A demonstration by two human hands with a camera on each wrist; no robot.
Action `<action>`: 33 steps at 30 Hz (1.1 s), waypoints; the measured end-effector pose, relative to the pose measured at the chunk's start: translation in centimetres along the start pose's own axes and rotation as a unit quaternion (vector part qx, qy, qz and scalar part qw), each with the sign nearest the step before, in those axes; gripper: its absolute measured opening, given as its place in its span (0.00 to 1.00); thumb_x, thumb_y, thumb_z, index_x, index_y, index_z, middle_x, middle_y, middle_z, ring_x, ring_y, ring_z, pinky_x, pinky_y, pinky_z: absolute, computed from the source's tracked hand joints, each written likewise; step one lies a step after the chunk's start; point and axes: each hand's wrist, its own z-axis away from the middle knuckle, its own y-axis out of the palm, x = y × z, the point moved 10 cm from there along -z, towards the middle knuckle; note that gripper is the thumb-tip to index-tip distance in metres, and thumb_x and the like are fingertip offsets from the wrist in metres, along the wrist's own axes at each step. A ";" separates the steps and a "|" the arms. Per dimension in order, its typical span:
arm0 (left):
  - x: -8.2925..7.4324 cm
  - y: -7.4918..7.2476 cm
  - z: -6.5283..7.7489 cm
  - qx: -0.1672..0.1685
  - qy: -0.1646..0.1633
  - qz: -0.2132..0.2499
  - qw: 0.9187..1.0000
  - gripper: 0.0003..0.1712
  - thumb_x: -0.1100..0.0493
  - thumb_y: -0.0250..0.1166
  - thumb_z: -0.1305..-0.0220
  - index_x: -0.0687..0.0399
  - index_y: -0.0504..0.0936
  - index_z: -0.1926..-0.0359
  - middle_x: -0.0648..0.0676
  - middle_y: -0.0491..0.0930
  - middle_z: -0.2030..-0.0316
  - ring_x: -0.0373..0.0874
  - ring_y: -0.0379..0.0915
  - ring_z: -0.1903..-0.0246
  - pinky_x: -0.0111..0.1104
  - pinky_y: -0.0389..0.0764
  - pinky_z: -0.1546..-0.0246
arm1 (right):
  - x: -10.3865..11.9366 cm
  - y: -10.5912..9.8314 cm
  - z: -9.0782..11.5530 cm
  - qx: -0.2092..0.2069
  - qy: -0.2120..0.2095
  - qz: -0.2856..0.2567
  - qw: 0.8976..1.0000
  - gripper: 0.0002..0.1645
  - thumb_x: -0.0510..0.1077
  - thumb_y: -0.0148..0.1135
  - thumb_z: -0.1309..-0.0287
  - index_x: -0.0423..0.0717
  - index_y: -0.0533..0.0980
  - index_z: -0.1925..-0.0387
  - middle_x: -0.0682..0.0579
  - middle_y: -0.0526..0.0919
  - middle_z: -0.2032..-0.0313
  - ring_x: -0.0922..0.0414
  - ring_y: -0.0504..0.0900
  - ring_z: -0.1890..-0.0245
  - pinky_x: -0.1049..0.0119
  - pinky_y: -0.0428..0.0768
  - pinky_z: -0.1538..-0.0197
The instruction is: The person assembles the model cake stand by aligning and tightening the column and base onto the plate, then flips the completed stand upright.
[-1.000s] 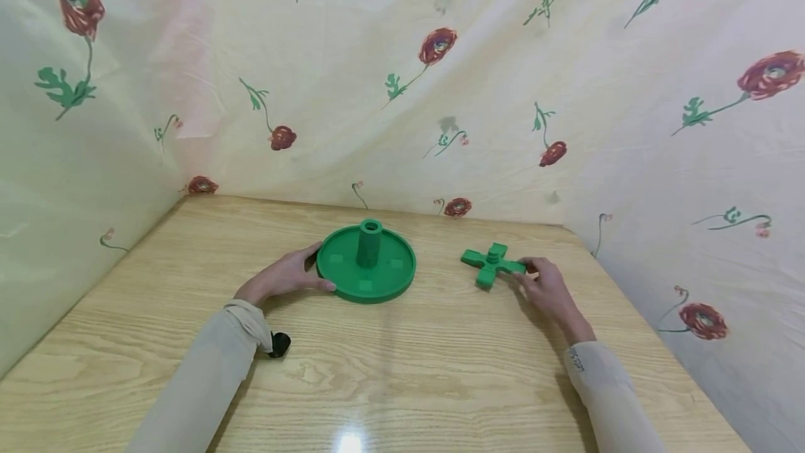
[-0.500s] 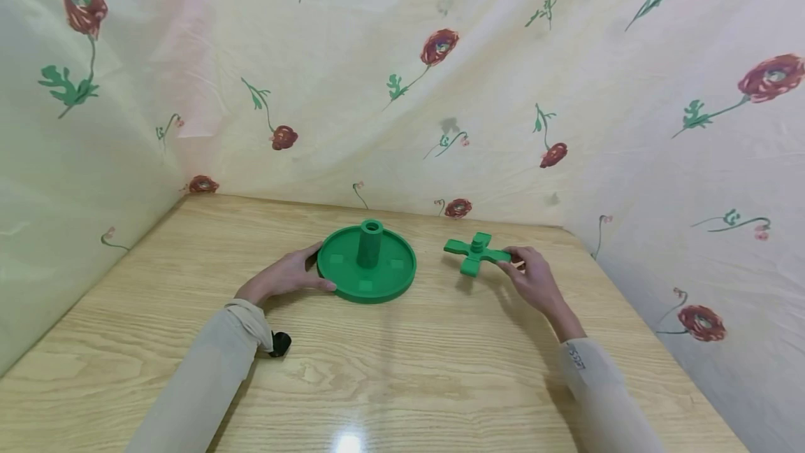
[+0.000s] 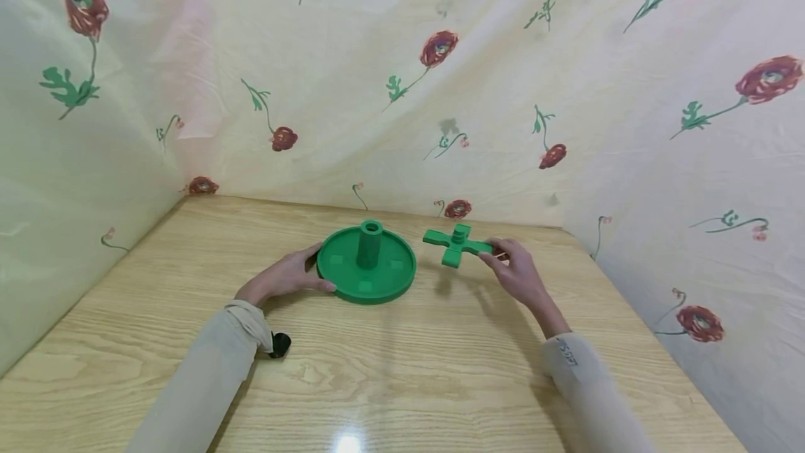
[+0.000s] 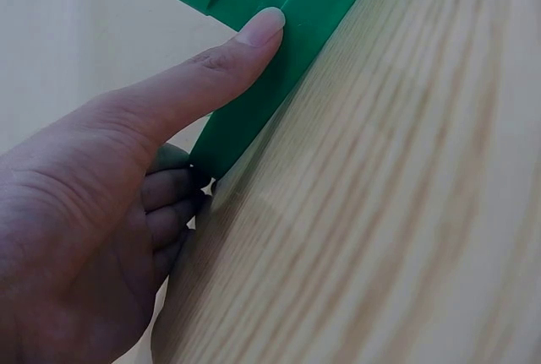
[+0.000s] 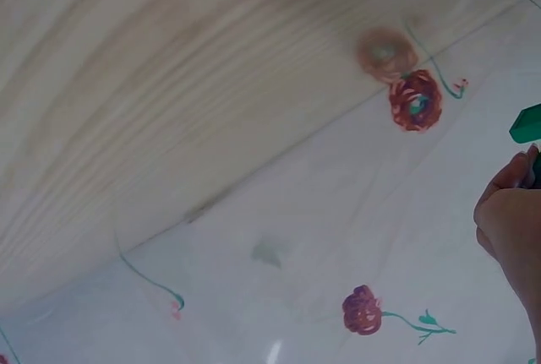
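A round green dish-like base (image 3: 386,285) with a raised rim lies on the table, and a hollow green post (image 3: 369,250) stands at its centre. My left hand (image 3: 286,277) holds the base's left edge, thumb at the front and fingers round the back. In the left wrist view, the thumb (image 4: 228,60) lies against the rim. To the right, my right hand (image 3: 518,275) pinches one arm of a green cross-shaped piece (image 3: 455,246). A threaded stub points up from the cross, and its shadow falls on the table below. In the right wrist view only one tip (image 5: 527,124) shows.
The wooden table (image 3: 402,383) ends at a flower-printed cloth (image 3: 352,89) behind, with more cloth at both sides. A small black object (image 3: 280,344) sits by my left cuff.
My right hand has lifted the cross-shaped piece off the table and carried it left, closer to the round base. The left hand and the base have stayed where they were.
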 end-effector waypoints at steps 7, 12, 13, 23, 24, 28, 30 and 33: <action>-0.1 0.0 0.1 0.001 -0.001 0.004 1.000 0.66 0.41 0.78 0.41 0.62 0.47 0.18 0.67 0.54 0.22 0.64 0.48 0.23 0.60 0.56 0.28 | 0.9 1.0 -0.6 0.004 0.016 -0.036 0.999 0.17 0.39 0.62 0.27 0.28 0.79 0.45 0.37 0.80 0.56 0.43 0.79 0.53 0.47 0.77 0.45; -0.1 0.0 0.1 0.001 -0.003 0.000 1.000 0.66 0.41 0.78 0.41 0.62 0.47 0.18 0.68 0.53 0.22 0.65 0.48 0.24 0.60 0.57 0.29 | 1.9 1.4 -0.9 0.009 0.023 -0.061 0.998 0.19 0.41 0.61 0.25 0.28 0.79 0.44 0.38 0.81 0.57 0.47 0.78 0.56 0.59 0.78 0.49; -0.1 0.0 0.1 0.001 -0.003 -0.001 1.000 0.66 0.41 0.78 0.41 0.62 0.47 0.18 0.68 0.53 0.22 0.65 0.48 0.24 0.60 0.57 0.29 | 2.0 1.4 -1.0 0.011 0.024 -0.069 0.997 0.19 0.41 0.61 0.25 0.28 0.79 0.44 0.38 0.81 0.57 0.48 0.78 0.58 0.62 0.78 0.53; 0.0 0.0 0.1 0.001 -0.004 -0.003 1.000 0.66 0.41 0.78 0.41 0.63 0.46 0.18 0.68 0.53 0.22 0.65 0.48 0.23 0.60 0.57 0.29 | 2.8 2.6 -1.2 0.041 0.074 -0.168 0.982 0.25 0.48 0.58 0.23 0.31 0.78 0.40 0.44 0.81 0.56 0.51 0.75 0.58 0.65 0.74 0.56; 0.0 0.1 0.1 0.001 -0.003 -0.002 1.000 0.66 0.41 0.78 0.41 0.63 0.47 0.18 0.68 0.53 0.22 0.65 0.48 0.24 0.60 0.57 0.29 | 2.8 2.8 -1.3 0.043 0.083 -0.187 0.978 0.26 0.49 0.58 0.22 0.30 0.78 0.39 0.44 0.81 0.55 0.51 0.76 0.55 0.64 0.76 0.52; 0.0 0.1 0.1 0.003 0.000 0.001 1.000 0.65 0.42 0.78 0.41 0.62 0.47 0.18 0.68 0.54 0.22 0.64 0.49 0.24 0.59 0.57 0.29 | 3.0 3.6 -1.5 0.044 0.116 -0.272 0.954 0.29 0.49 0.54 0.20 0.24 0.73 0.37 0.40 0.80 0.49 0.56 0.77 0.49 0.65 0.76 0.41; 0.0 0.1 0.0 0.003 0.001 0.003 1.000 0.65 0.43 0.78 0.41 0.62 0.47 0.18 0.68 0.55 0.23 0.64 0.49 0.24 0.59 0.58 0.29 | 3.2 4.0 -1.6 0.043 0.132 -0.328 0.935 0.30 0.47 0.52 0.19 0.21 0.71 0.36 0.39 0.78 0.49 0.59 0.77 0.50 0.69 0.76 0.41; -0.1 0.1 0.1 0.002 0.001 0.003 1.000 0.66 0.43 0.78 0.41 0.63 0.47 0.18 0.68 0.55 0.23 0.64 0.49 0.24 0.59 0.57 0.29 | 3.6 4.6 -1.7 0.031 0.155 -0.426 0.891 0.26 0.42 0.51 0.19 0.20 0.71 0.38 0.42 0.77 0.51 0.61 0.80 0.52 0.72 0.77 0.42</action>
